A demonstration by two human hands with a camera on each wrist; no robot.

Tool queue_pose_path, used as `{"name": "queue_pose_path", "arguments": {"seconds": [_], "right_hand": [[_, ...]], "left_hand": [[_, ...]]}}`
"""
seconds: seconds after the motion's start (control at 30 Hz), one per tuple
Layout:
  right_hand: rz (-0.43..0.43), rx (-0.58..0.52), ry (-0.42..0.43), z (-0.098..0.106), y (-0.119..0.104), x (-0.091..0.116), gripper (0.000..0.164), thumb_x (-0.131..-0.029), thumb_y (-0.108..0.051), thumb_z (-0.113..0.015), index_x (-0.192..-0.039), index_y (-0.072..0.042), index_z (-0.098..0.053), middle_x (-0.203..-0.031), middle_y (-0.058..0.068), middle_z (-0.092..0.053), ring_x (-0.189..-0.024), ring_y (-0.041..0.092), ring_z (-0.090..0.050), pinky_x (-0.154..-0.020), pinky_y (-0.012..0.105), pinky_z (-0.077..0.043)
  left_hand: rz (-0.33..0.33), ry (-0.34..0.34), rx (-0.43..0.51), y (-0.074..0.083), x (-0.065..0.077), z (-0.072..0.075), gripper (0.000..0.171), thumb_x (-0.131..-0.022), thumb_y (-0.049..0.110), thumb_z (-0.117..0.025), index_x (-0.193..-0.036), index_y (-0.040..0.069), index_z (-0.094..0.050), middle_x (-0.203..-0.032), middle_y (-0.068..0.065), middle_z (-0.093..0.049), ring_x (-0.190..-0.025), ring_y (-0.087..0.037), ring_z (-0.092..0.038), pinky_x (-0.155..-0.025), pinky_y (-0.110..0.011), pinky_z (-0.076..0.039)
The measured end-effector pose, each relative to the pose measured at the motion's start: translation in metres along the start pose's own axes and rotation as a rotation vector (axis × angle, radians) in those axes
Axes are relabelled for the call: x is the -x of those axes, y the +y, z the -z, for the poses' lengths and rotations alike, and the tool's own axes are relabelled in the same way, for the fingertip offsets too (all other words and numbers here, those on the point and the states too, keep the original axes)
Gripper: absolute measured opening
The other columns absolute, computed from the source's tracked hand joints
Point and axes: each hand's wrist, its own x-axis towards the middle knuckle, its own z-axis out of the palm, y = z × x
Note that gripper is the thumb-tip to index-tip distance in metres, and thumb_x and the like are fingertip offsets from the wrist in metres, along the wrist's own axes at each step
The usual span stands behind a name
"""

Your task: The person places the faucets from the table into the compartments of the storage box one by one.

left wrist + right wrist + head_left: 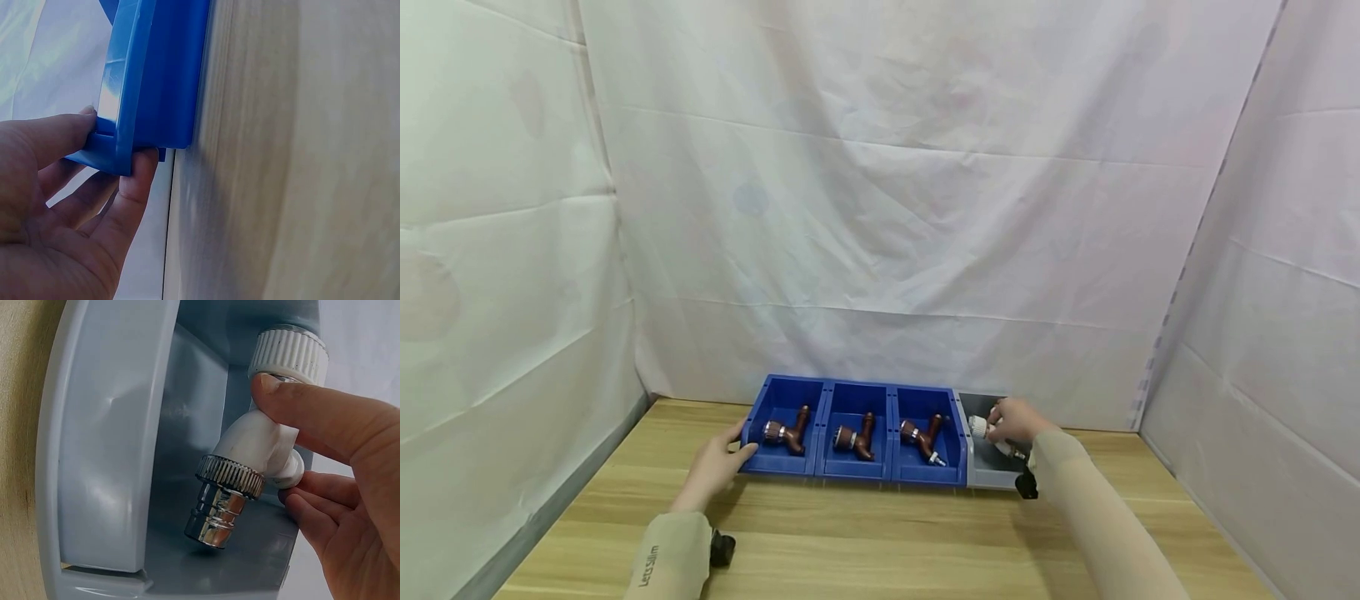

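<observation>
My right hand (pixel 1021 421) grips a white tap (pixel 253 440) inside the grey bin (pixel 992 477) at the row's right end. The tap has a ribbed white knob (pixel 290 355) and a chrome hose nozzle (pixel 215 515) that points towards the bin's front. In the right wrist view the thumb lies just below the knob, and the other fingers are behind the tap, partly hidden. At the opposite end, my left hand (pixel 718 462) pinches the front corner of the leftmost blue bin (pixel 125 87), thumb on one side of its rim and fingers on the other.
Three blue bins, joined side by side, each hold one brown tap: left (pixel 792 437), middle (pixel 855 442) and right (pixel 917 435), the last with a silver nozzle. The row stands on a wooden table (pixel 880 550) near the white cloth (pixel 880 233) behind. Cloth walls flank both sides.
</observation>
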Motion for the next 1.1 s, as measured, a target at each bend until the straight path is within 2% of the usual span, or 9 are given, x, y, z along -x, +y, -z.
{"name": "queue_pose_path", "arguments": {"seconds": [0.2,0.47,1.1], "right_hand": [[0.004,0.005,0.000,-0.0001,0.0003,-0.0004,0.017,-0.076,-0.014,-0.079,-0.090,-0.005,-0.076,-0.126,0.029,-0.056,-0.121,0.047,-0.048,-0.090,0.052,-0.048],[0.024,0.016,-0.002,-0.0016,0.0039,-0.0044,0.015,-0.076,-0.014,-0.079,-0.088,-0.005,-0.076,-0.130,0.034,-0.051,-0.125,0.050,-0.043,-0.094,0.054,-0.045],[0.006,0.017,-0.009,-0.0028,0.0030,-0.0057,0.015,-0.075,-0.014,-0.079,-0.087,-0.006,-0.076,-0.133,0.035,-0.048,-0.124,0.051,-0.044,-0.093,0.053,-0.046]], "left_hand": [[0.011,-0.007,0.003,-0.0007,-0.0004,-0.0002,0.058,-0.097,0.015,-0.059,-0.147,-0.003,-0.035,-0.140,-0.031,-0.043,-0.125,-0.049,-0.043,-0.096,-0.060,-0.040],[0.010,-0.001,0.010,-0.0012,-0.0022,-0.0001,0.059,-0.096,0.016,-0.060,-0.146,-0.005,-0.037,-0.136,-0.033,-0.047,-0.116,-0.047,-0.053,-0.091,-0.057,-0.045],[0.000,-0.030,-0.003,-0.0010,-0.0033,0.0027,0.058,-0.096,0.017,-0.060,-0.144,-0.008,-0.037,-0.133,-0.036,-0.047,-0.115,-0.050,-0.052,-0.092,-0.059,-0.043]]}}
